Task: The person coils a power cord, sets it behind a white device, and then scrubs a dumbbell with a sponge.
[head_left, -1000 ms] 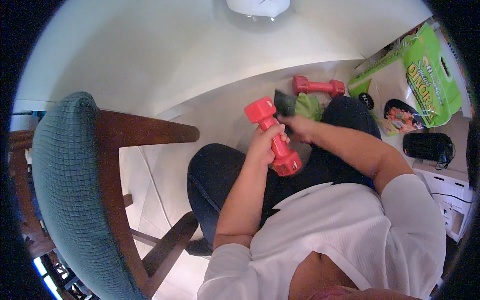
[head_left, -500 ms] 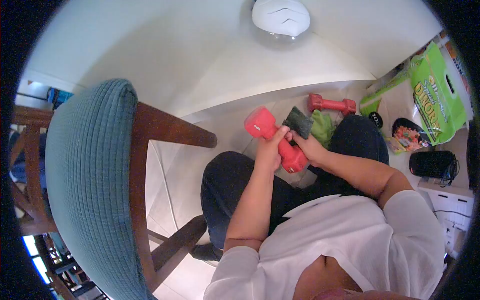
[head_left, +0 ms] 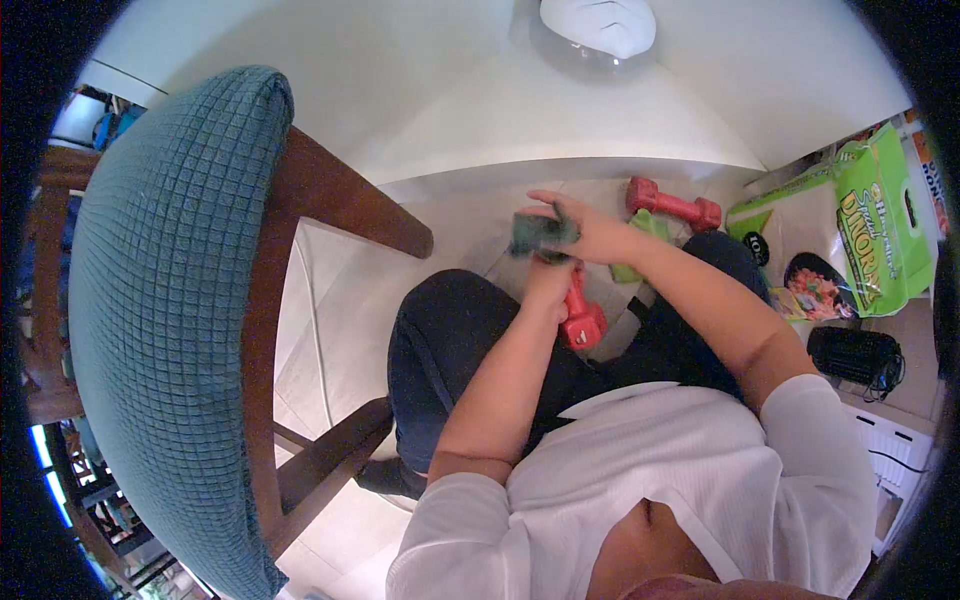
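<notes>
My left hand (head_left: 548,285) is wrapped round the handle of a red dumbbell (head_left: 583,325), whose near head shows below my fingers. A dark green scouring pad (head_left: 543,234), smeared by motion, is in my right hand (head_left: 592,232). The pad covers the dumbbell's far head, and some of my right fingers stretch out beyond it. Beside my right wrist a light green cloth (head_left: 640,248) lies on the floor, partly hidden by the forearm. Just past it lies a second red dumbbell (head_left: 672,205).
A teal-cushioned wooden chair (head_left: 180,320) stands close on my left, with a white cable (head_left: 316,330) on the floor by it. On the right are a green-and-white food bag (head_left: 875,230) and a black cylindrical device (head_left: 855,360). A white wall (head_left: 450,100) rises ahead.
My right hand with the scouring pad has moved left and up, over the dumbbell's far head. The dumbbell has turned more upright in my left hand. The view has shifted slightly.
</notes>
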A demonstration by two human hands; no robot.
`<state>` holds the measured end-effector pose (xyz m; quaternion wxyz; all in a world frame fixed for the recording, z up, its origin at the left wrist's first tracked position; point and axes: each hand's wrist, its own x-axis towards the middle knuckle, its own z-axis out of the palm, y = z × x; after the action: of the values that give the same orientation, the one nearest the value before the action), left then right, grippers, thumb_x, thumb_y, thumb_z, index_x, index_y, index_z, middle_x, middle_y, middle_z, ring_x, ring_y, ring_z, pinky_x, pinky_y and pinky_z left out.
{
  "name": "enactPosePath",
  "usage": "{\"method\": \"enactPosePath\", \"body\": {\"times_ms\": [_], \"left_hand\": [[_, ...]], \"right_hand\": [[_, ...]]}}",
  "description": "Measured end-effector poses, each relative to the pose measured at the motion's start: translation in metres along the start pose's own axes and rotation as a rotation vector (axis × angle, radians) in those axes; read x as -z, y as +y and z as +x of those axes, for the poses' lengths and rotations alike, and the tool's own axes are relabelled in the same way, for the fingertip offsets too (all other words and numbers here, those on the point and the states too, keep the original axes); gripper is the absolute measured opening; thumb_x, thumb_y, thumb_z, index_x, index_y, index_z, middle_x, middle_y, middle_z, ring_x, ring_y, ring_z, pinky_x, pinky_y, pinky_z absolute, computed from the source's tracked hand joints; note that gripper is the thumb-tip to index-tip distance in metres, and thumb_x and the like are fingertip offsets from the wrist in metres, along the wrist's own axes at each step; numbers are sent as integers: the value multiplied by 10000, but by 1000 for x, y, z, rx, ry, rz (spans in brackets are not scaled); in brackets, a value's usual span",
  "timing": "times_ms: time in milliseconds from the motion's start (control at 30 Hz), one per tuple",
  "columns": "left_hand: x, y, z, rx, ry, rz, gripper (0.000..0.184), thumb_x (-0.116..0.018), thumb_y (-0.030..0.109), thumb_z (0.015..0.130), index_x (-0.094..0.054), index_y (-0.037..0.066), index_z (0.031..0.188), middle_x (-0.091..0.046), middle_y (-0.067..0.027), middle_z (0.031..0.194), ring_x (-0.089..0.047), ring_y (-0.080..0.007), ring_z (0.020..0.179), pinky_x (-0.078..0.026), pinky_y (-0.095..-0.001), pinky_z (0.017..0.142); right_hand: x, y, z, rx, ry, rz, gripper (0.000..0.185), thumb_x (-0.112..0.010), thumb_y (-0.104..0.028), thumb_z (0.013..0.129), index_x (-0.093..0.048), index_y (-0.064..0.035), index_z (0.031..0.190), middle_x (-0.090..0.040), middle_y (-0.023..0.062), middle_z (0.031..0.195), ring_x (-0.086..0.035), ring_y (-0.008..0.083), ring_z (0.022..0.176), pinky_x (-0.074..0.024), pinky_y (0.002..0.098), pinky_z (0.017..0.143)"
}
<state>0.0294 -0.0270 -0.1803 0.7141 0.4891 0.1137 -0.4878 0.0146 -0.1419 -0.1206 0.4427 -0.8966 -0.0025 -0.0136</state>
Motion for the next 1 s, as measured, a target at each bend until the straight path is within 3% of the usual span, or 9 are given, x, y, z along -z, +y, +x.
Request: {"method": "enactPosePath", "body": {"times_ms": [33, 333, 433, 533, 633, 733, 767, 867, 1000], "left_hand": [[0, -2, -1, 5, -6, 18, 208, -587, 125, 745, -489, 98, 926, -523, -28, 696, -509, -157, 557, -425, -285, 462], [6, -9, 9, -44, -159, 295, 235, -562, 86, 734, -485, 91, 955, -536, -37, 732, -521, -162, 611, -439, -295, 509], [7, -13, 11, -70, -87, 295, 254, -587, 81, 702, -475, 42, 927, -544, -70, 723, -541, -185, 574, -447, -304, 523], [6, -16, 6, -265, 34, 436, 336, -626, 144, 675, -487, 35, 961, -561, -83, 729, -555, -223, 605, -445, -333, 566], [11, -22, 15, -353, -13, 640, 333, -628, 149, 685, -492, 79, 980, -545, -37, 772, -529, -165, 631, -423, -300, 541], [6, -17, 17, -265, 7, 728, 321, -624, 118, 694, -491, 67, 981, -560, -45, 803, -538, -161, 629, -430, -295, 532], [3, -14, 15, -255, -8, 659, 312, -619, 101, 697, -492, 64, 979, -561, -44, 799, -537, -158, 622, -431, -291, 526], [-3, -9, 5, -203, -40, 507, 288, -603, 51, 703, -495, 59, 970, -560, -42, 781, -531, -148, 603, -433, -279, 506], [0, -7, 7, -165, -24, 452, 283, -617, 89, 694, -492, 28, 940, -560, -55, 727, -522, -138, 560, -423, -275, 485]], "right_hand": [[-7, 14, 2, 117, 7, -11, 405, -565, -174, 746, -477, -61, 1125, -487, 131, 1135, -449, 255, 1077, -336, 330, 915], [-6, 20, -13, -270, 167, 98, 292, -562, -177, 745, -540, -39, 1002, -562, 136, 983, -545, 257, 919, -406, 315, 819], [-5, 11, -16, -170, 190, 99, 246, -555, -160, 748, -559, -36, 961, -574, 133, 941, -561, 242, 884, -422, 299, 790], [-7, 30, -4, -515, 253, 87, 276, -552, -159, 777, -526, -38, 1024, -569, 136, 985, -561, 233, 893, -429, 313, 794], [11, 35, 2, -438, 421, 948, 339, -546, -200, 810, -470, -41, 1099, -550, 137, 1038, -541, 226, 937, -436, 350, 802], [25, 20, -7, -297, 281, 1083, 394, -527, -245, 831, -417, -41, 1150, -525, 132, 1065, -498, 223, 1014, -430, 388, 824], [24, 13, -11, -301, 290, 1016, 349, -534, -273, 822, -511, -27, 1068, -569, 80, 1024, -536, 196, 957, -427, 320, 814], [22, 13, -25, -324, -11, 334, 397, -540, -339, 808, -514, -49, 1077, -560, 73, 1044, -517, 210, 984, -405, 323, 845], [7, 36, -19, -116, -50, -29, 447, -565, -352, 774, -495, -46, 1093, -555, 152, 1030, -516, 295, 983, -383, 359, 873]]}}
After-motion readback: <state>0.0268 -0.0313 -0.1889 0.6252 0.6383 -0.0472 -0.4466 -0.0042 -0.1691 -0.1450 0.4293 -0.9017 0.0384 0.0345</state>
